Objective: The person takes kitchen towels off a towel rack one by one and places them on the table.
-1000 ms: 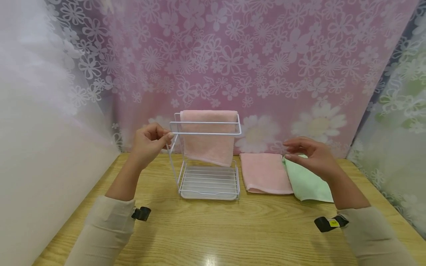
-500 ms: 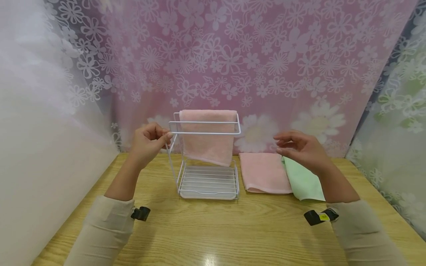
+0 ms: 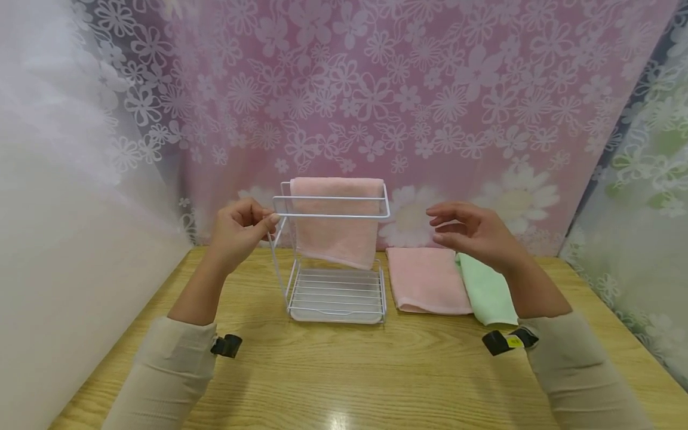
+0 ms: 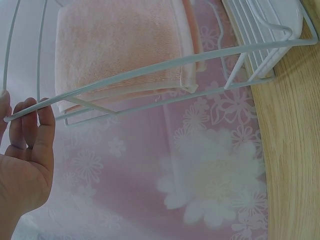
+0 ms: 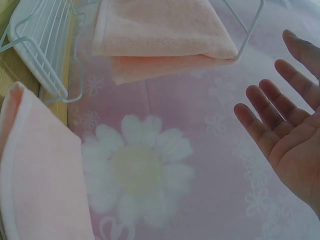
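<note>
Pinching the wire rack (image 3: 337, 313) with our left hand (image 3: 240, 232), right hand (image 3: 477, 233) empty, fingers parted, we could tip it, hung pink towel (image 3: 337, 236) included, by pulling sideways.

R forearm (image 3: 537, 292) is hiding right pt of green cloth (image 3: 486, 292) in head view. L-wrist view's edge is cropping L hand (image 4: 27, 165); R-wrist view's edges are cropping R hand (image 5: 297, 150), folded pink towel (image 5: 47, 170) & hung pink towel (image 5: 165, 30).
</note>
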Available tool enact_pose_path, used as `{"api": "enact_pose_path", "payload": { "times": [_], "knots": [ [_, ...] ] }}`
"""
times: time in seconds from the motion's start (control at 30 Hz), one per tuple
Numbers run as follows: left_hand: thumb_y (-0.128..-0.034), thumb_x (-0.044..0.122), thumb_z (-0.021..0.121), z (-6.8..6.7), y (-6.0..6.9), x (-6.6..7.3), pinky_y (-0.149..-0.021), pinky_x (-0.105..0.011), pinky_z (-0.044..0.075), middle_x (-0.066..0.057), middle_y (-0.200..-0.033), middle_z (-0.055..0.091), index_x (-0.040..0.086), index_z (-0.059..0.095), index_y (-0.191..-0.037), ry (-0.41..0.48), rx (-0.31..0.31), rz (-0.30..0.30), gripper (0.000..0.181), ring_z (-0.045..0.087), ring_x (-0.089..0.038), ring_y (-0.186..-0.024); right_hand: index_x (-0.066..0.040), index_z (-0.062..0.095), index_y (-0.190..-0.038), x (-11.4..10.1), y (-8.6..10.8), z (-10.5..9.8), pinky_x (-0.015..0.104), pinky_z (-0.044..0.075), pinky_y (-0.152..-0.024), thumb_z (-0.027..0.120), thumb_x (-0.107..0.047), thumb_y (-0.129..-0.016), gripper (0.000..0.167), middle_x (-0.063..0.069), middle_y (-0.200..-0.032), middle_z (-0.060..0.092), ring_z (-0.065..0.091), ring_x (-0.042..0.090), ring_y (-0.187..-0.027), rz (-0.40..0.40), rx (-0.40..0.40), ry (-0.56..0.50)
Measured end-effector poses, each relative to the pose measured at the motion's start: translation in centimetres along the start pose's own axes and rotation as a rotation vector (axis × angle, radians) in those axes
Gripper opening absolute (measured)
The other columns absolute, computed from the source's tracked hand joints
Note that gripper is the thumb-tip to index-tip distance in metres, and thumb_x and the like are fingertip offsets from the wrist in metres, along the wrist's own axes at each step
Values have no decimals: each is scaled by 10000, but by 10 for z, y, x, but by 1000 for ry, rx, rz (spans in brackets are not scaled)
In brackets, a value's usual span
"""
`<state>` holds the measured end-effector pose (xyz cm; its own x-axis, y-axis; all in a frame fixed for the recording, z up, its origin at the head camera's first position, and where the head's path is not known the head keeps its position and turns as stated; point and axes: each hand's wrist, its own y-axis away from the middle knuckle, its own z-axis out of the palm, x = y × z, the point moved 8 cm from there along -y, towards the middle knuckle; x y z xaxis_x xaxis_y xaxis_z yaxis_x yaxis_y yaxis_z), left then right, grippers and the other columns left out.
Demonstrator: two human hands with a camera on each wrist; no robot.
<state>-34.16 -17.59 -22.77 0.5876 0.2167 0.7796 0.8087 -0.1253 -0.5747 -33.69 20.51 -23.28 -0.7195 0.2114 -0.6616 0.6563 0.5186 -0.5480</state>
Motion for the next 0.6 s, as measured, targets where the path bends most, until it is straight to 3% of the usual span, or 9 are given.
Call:
{"api": "enact_pose_path", "payload": {
  "times": [0.27,0.6],
  "knots": [
    [-916,58,687,0,0,0,-621,-312,592,-145,-751,658,-72,595,-803,-6,-3,6,196,652,-239,-656,-13,604,-1274,-11,-14,3,228,531,-886,655,87,-882,408,55,-1237,579,588,178,-1079,-21,-13,50],
    [-917,65,688,1,-1,0,-628,-314,594,-152,-765,657,-68,589,-801,-7,-2,-4,202,654,-222,-662,7,590,-1281,-23,-31,11,250,540,-882,644,83,-890,403,42,-1242,576,597,198,-1085,-36,-36,8]
  ]
}}
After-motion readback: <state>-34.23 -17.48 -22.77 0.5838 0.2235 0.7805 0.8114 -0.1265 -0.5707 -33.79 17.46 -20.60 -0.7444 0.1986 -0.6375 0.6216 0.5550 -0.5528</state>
